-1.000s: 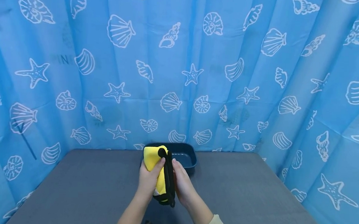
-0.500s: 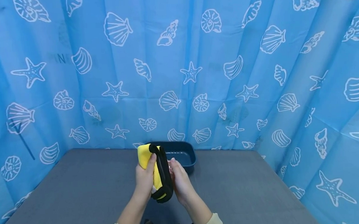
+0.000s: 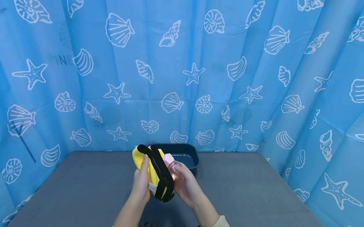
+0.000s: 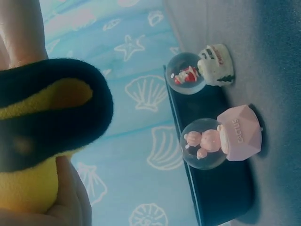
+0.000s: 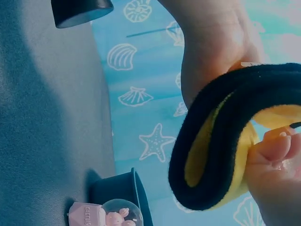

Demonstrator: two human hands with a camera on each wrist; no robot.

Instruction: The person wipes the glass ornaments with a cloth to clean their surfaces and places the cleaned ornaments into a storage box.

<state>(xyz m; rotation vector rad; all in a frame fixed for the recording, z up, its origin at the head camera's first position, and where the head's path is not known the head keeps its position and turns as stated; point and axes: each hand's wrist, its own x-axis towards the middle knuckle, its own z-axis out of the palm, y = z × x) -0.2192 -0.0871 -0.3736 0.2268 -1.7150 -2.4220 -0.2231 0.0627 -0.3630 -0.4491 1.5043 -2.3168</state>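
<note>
My left hand [image 3: 140,181] grips a thick folded cloth [image 3: 155,176], yellow with black edging, thumb along its near side. A small white tag shows on the cloth. Facing it, my right hand [image 3: 187,186] curls its fingers round a snow globe with a pink faceted base [image 3: 168,159]. The globe's shiny glass lies close against the cloth, mostly hidden by cloth and fingers. In the left wrist view, two other snow globes stand upright on the table: a pink cactus globe [image 4: 242,133] and a Santa globe [image 4: 217,65] with a white base.
A dark blue rectangular basin [image 3: 186,160] stands at the table's far edge, behind the standing globes. The grey table [image 3: 239,191] reaches back to a blue curtain [image 3: 213,75] printed with white shells and starfish.
My left hand and the cloth have shifted left and turned, and the cloth's black folds have spread. The held globe's pink base has come into view above my right fingers.
</note>
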